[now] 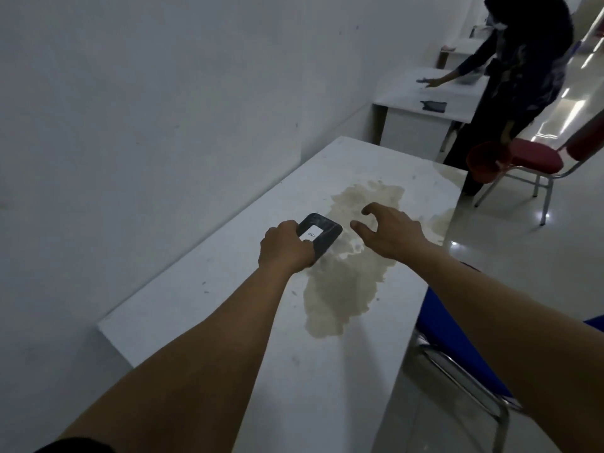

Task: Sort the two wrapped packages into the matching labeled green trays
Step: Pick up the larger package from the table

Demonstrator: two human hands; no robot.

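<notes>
One package [322, 233] is all I can spot, a dark wrapped rectangle with a white label that looks like it says "B", though it's small and sideways so don't quote me. It sits just above the middle of the shot, over the white table [209, 308], with its near corner tucked into the left hand [283, 246]. That hand is closed around it, thumb on top near the label, fingers wrapped under the edge. Can't tell if the package is flat on the table or lifted a bit.

Right hand [390, 231] is at about 3 o'clock from the package, near it but not touching. It's open, fingers curled like a claw, palm down, holding nothing.

Both hands hover over a big tan stain [340, 289] that spreads from roughly the middle of the table out toward 1 o'clock.

Off at 1 o'clock, well apart, a person [523, 70] in dark clothes leans over another white desk [425, 103] with something dark lying on it. A red chair [532, 158] is at 2 o'clock past the table's far corner, and a blue chair [457, 361] is tucked at the table's right edge around 4 o'clock.
</notes>
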